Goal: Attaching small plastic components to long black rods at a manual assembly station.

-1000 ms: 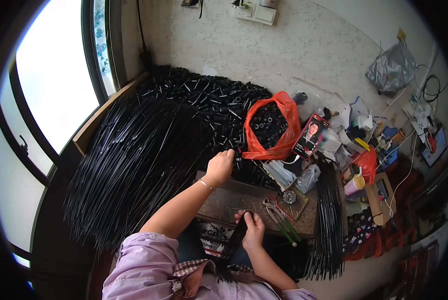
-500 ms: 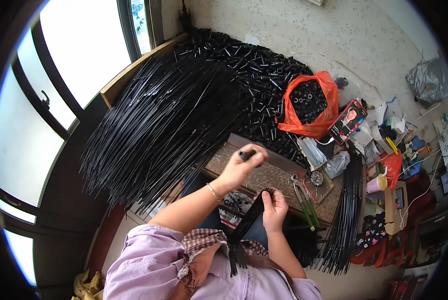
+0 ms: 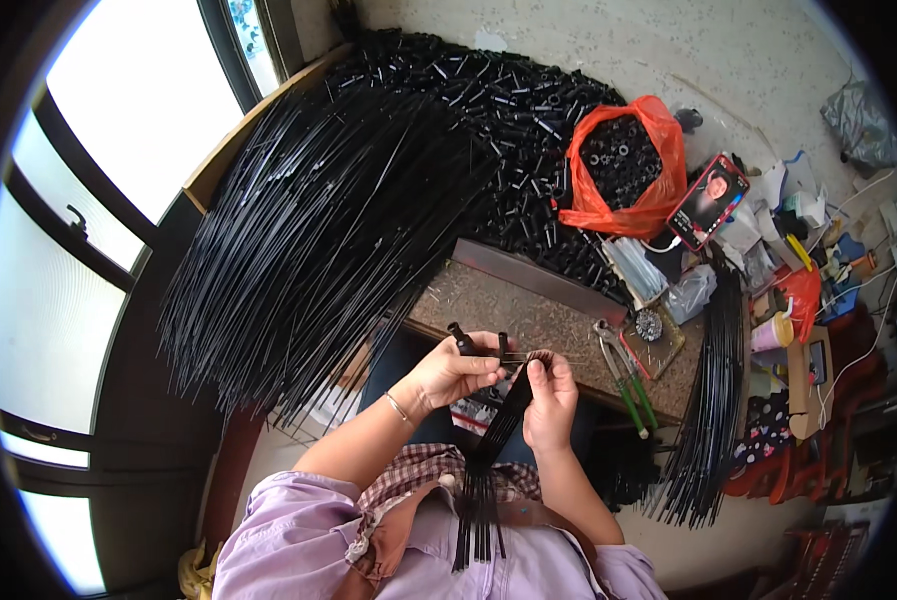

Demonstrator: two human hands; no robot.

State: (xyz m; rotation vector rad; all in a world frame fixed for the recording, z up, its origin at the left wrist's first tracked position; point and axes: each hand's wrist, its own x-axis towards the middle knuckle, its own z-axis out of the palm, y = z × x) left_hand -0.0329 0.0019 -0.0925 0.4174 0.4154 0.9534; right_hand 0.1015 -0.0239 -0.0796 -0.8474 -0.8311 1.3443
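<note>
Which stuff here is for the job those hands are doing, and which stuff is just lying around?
Seems part of the job:
black strips in the right hand
black pieces in the left hand
pile of black tubes
maybe the pliers

Seems just lying around:
phone
cup

Small white lettering sits at the lower left of the lit screen of a red-edged phone point(image 3: 706, 207), propped at an angle at the right of my cluttered worktable point(image 3: 503, 302); from where I look down, the characters are too tiny for me to read. Below the table's near edge, a white, red and dark printed surface point(image 3: 471, 414) shows me only partly covered fragments, and I can make out 0 complete words or numbers on either.
</note>
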